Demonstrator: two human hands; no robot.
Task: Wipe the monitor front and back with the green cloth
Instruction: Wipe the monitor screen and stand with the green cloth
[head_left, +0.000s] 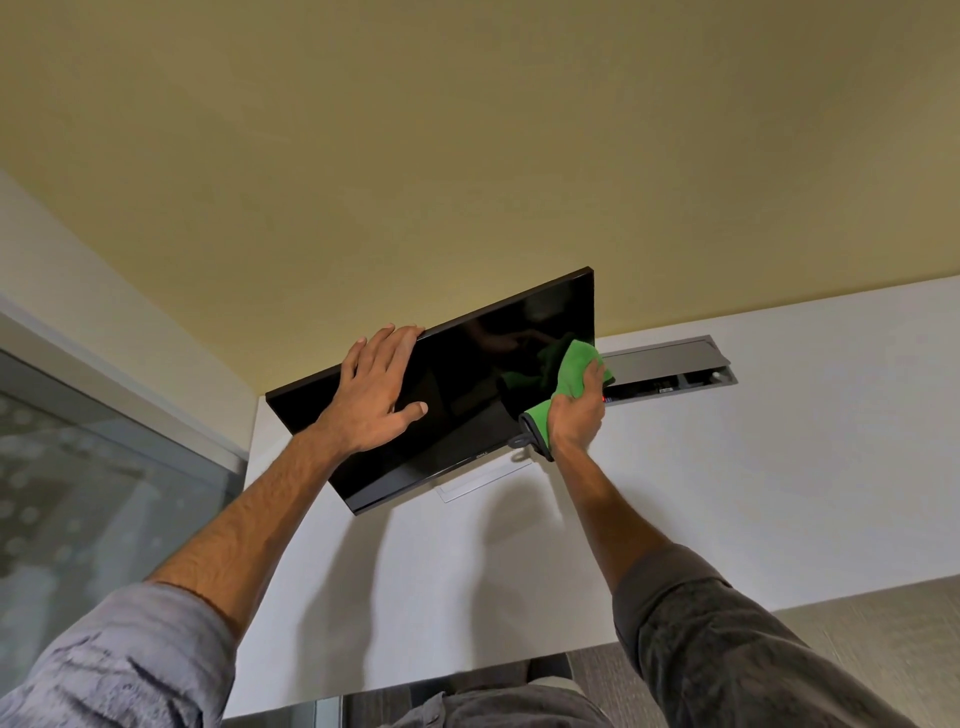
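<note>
A black monitor (467, 374) stands tilted on a white desk (727, 467), its dark screen facing me. My left hand (382, 392) lies on the screen's upper left part, fingers curled over the top edge and thumb spread on the glass. My right hand (576, 410) grips a green cloth (574, 371) and presses it against the screen's right edge. The cloth's reflection shows in the glass. A grey hanging loop dangles from the cloth below my wrist.
An open grey cable hatch (675, 369) is set into the desk right of the monitor. A flat white stand base (483, 480) lies under the screen. Yellow wall rises behind. A glass partition (104, 493) runs along the left.
</note>
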